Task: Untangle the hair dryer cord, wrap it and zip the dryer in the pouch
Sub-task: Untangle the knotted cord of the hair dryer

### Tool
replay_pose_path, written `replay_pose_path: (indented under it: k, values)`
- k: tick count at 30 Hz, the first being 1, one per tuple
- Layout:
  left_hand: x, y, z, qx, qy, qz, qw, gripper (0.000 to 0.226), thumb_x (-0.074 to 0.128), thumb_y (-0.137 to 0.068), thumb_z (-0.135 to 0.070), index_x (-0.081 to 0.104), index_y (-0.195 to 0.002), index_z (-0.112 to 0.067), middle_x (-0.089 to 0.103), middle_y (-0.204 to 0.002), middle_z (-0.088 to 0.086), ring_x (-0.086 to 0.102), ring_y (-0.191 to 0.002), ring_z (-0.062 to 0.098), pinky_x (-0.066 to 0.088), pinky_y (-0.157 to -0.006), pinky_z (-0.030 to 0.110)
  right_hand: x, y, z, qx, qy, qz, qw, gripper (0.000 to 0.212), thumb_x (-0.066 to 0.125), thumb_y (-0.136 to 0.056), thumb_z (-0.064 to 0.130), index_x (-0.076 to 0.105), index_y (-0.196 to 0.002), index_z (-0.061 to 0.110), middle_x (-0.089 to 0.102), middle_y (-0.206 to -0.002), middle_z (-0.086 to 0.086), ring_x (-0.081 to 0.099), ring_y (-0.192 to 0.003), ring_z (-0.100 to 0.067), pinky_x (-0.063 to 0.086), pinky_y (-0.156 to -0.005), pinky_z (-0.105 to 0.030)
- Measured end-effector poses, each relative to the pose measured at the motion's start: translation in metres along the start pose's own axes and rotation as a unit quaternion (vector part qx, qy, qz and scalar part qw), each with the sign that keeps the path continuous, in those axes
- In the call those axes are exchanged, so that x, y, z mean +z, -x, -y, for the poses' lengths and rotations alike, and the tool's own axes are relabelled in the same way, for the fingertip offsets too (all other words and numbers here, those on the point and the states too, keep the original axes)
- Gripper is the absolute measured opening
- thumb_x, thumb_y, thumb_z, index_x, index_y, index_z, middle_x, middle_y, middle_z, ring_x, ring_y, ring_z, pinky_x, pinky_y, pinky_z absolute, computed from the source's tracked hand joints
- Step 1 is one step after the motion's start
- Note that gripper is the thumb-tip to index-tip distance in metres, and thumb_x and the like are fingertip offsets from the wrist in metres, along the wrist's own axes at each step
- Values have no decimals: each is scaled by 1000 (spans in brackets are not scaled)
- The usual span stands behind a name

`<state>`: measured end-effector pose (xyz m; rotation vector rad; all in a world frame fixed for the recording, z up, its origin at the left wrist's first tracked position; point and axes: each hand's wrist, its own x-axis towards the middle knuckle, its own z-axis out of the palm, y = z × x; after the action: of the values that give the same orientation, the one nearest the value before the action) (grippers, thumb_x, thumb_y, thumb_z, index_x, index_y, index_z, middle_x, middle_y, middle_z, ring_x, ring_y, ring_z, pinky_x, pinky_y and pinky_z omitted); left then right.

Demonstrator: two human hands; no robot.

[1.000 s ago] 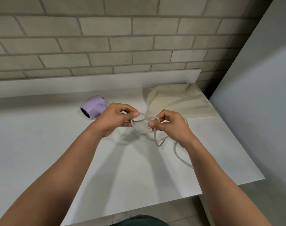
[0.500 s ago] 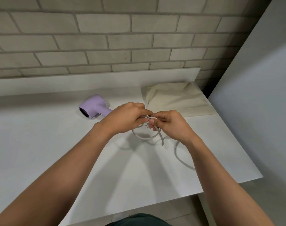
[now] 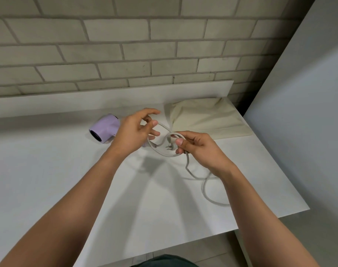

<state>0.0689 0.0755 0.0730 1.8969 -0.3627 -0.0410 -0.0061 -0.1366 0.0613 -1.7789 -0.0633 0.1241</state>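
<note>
A lilac hair dryer lies on its side on the white table, just left of my left hand. Its pale grey cord makes a loop between my hands and trails off to the right under my right wrist. My right hand pinches the loop between thumb and fingers. The plug, with its metal pins, hangs inside the loop. My left hand hovers with fingers spread and loosely bent, the cord passing by its thumb. The cream pouch lies flat behind my right hand.
A brick wall with a low white ledge runs along the back of the table. A grey panel stands close on the right. The table's front and right edges are near my forearms.
My left hand has let go of the cord and spread its fingers, moving back to the left. The loop has widened and the plug now shows inside it.
</note>
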Motion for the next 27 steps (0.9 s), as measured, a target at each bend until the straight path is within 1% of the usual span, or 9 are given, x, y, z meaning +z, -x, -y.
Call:
replay_pose_path:
  k: [4,7,10,13,16,19,22,25,27]
  values:
    - [-5,-2,11,141,-303,57,941,31,58,-103,-15,68,-131,-25,60,-118,1,69,-99,18,55,-81,31,-5,-2,9,-28,81,10,996,20,58,-105,19,76,-113,18,68,-73,5,63,-78,-7,48,-80,-15]
    - [-5,-4,1,233,-332,106,908,37,62,-101,-19,64,-137,-29,58,-134,-3,61,-113,17,53,-90,33,-8,-5,13,-39,125,31,991,19,57,-105,22,76,-108,21,71,-76,1,63,-78,-9,48,-82,-26]
    - [-2,-7,-9,265,-353,150,885,34,59,-101,-20,66,-133,-30,66,-117,-7,65,-102,20,56,-78,42,-9,-6,14,-41,138,30,989,18,58,-105,23,76,-107,21,73,-78,1,65,-77,-10,51,-85,-33]
    - [-2,-8,-14,263,-389,145,871,30,50,-103,-32,70,-127,-31,68,-100,-7,66,-91,22,54,-66,42,-10,-6,13,-50,126,20,991,18,59,-105,21,76,-109,24,73,-78,1,65,-73,-9,52,-80,-26]
    - [4,-1,-15,272,-371,92,883,42,38,-99,-38,74,-115,-23,68,-91,-3,66,-81,26,54,-64,41,-10,-6,11,-57,115,-7,992,18,59,-105,22,76,-108,26,74,-80,0,64,-70,-11,54,-78,-27]
    - [9,-1,-16,226,-281,-17,933,24,55,-99,-22,75,-108,-13,70,-88,4,69,-76,27,55,-71,39,-8,-6,8,-50,115,-16,992,19,59,-104,23,74,-102,12,75,-80,0,66,-73,-12,55,-82,-36]
    - [7,-3,-19,130,-176,-95,971,14,62,-98,-14,75,-103,-11,73,-88,4,75,-72,14,60,-74,39,-10,-5,7,-51,126,-16,991,26,56,-106,26,72,-98,7,75,-83,1,66,-76,-13,54,-85,-37]
    - [0,-5,-15,46,-158,-94,982,16,59,-98,-11,71,-107,-16,72,-81,0,76,-71,10,61,-74,37,-13,-6,11,-59,121,-18,991,27,55,-107,27,73,-100,7,75,-84,-1,66,-77,-13,53,-84,-32]
    - [-2,-6,-10,31,-239,-43,969,29,54,-99,-8,67,-120,-21,72,-91,1,75,-83,17,59,-77,38,-13,-8,15,-58,137,-7,989,26,55,-107,27,73,-100,10,75,-83,1,66,-76,-10,51,-80,-25]
